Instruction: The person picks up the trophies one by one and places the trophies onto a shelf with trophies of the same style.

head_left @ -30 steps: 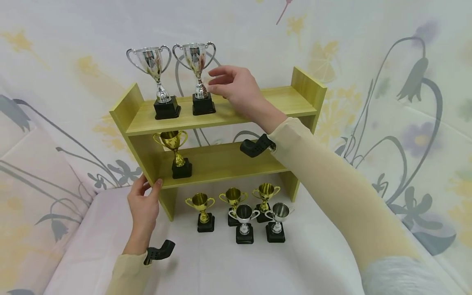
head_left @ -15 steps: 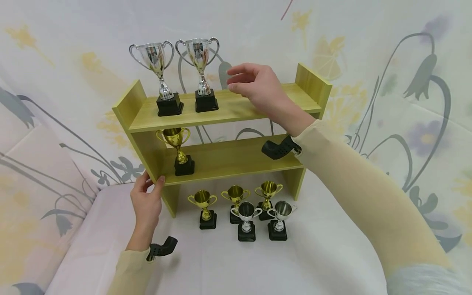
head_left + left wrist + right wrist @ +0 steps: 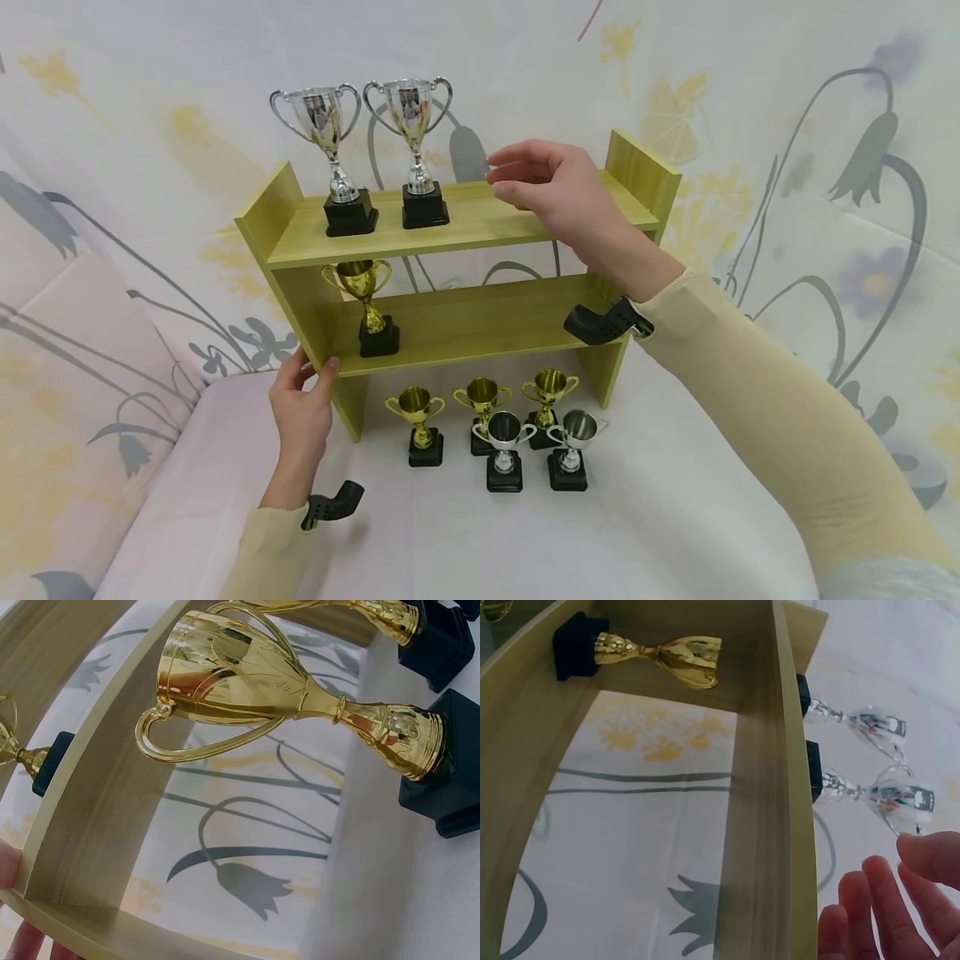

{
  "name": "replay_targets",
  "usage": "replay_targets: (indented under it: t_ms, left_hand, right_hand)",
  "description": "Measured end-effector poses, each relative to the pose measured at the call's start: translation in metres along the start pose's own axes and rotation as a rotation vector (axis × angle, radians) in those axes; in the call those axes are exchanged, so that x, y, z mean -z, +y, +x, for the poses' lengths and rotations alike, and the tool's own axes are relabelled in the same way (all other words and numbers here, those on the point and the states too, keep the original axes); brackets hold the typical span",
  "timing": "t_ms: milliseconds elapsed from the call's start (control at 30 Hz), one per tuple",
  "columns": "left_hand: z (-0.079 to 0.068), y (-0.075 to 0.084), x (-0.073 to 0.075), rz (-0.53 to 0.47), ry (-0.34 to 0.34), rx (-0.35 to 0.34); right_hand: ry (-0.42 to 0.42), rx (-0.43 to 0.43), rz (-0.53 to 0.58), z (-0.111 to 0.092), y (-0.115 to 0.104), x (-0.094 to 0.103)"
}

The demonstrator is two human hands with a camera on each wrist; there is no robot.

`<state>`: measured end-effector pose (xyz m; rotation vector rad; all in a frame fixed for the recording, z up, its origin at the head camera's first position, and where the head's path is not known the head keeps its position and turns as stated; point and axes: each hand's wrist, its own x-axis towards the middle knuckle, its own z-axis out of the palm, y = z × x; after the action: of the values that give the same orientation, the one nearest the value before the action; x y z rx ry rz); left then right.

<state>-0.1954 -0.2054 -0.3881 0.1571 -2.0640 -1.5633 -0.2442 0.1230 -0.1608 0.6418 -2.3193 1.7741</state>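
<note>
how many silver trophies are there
4: upper left silver trophy and upper right silver trophy on the top shelf; lower left silver trophy and lower right silver trophy on the white cloth.

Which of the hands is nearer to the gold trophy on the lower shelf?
Left. The left hand grips the rack at its left side, below and left of the gold trophy; the right hand is farther, above and to the right.

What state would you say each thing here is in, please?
Shelf: upright, partly filled.
Two top silver trophies: upright.
Middle gold trophy: upright.
Three lower gold trophies: upright.
Two lower silver trophies: upright, apparently empty.
Left hand: gripping the shelf's side.
Right hand: hovering, holding nothing.
</note>
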Motion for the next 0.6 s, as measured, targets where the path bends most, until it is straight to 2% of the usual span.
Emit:
replay_targets:
  t_ms: [300,600]
  left_hand:
    - [-0.001,0.0,0.0,-0.021,0.008,-0.007]
    - [0.0,-0.002,-0.001,-0.036,0.008,-0.034]
  right_hand:
    - [0.011,0.042,0.012,-0.017,0.005,0.011]
    - [0.031,0.119,0.102,-0.035,0.014,0.018]
